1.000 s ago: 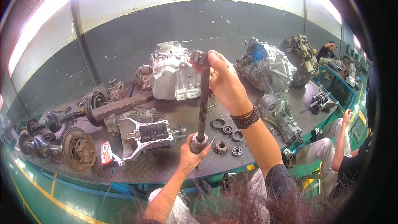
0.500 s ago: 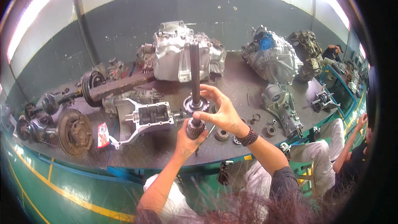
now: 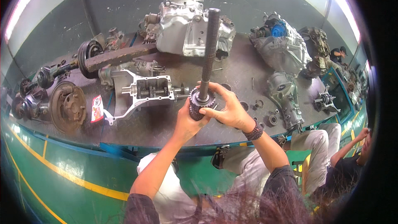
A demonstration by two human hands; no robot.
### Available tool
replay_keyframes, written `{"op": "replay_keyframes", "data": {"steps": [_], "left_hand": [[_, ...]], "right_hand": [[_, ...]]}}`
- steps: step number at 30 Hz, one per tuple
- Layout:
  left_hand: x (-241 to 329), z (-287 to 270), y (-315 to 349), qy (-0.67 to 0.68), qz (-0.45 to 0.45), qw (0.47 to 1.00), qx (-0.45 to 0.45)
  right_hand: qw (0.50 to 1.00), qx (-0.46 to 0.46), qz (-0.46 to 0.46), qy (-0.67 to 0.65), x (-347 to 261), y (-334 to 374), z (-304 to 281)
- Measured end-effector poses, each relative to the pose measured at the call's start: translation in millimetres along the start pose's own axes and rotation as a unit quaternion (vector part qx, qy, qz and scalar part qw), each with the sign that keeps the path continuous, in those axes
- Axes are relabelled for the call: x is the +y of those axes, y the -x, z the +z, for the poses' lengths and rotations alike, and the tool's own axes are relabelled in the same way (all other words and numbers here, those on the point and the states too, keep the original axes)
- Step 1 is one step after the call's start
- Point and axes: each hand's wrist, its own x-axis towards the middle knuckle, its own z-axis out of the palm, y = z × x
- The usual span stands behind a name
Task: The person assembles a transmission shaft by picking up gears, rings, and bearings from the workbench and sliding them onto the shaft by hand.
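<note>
A long splined transmission shaft point(image 3: 210, 47) stands nearly upright in front of me, leaning slightly right at its top. Around its lower part sits a toothed gear ring point(image 3: 202, 96), on top of another gear that my fingers partly hide. My left hand point(image 3: 186, 120) is wrapped round that lower gear from the left and below. From the right, my right hand point(image 3: 230, 110) grips the gear ring, thumb in front and fingers behind the shaft. The shaft's lower end is out of sight below my hands.
On the metal bench, an open gearbox housing point(image 3: 124, 79) lies left of my hands. Behind stands a large silver transmission case point(image 3: 178, 33); another case point(image 3: 282, 49) is at right. Loose gears point(image 3: 272, 120) lie right of my hand. A seated person's leg point(image 3: 311, 145) is near the bench's right edge.
The gear ring, earlier held above the lower gear with a gap, now sits down against it. The shaft's top has tilted right and nearer, and the whole view has shifted.
</note>
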Motion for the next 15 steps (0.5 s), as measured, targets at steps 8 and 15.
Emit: {"op": "replay_keyframes", "data": {"steps": [8,15], "left_hand": [[-4,2,0,0.005,0.036,0.999,0.006],[4,4,-3,-0.011,0.055,0.998,0.023]], "right_hand": [[0.996,0.040,0.025,0.073,-12,10,9],[0.998,0.012,0.060,-0.029,4,5,-2]]}}
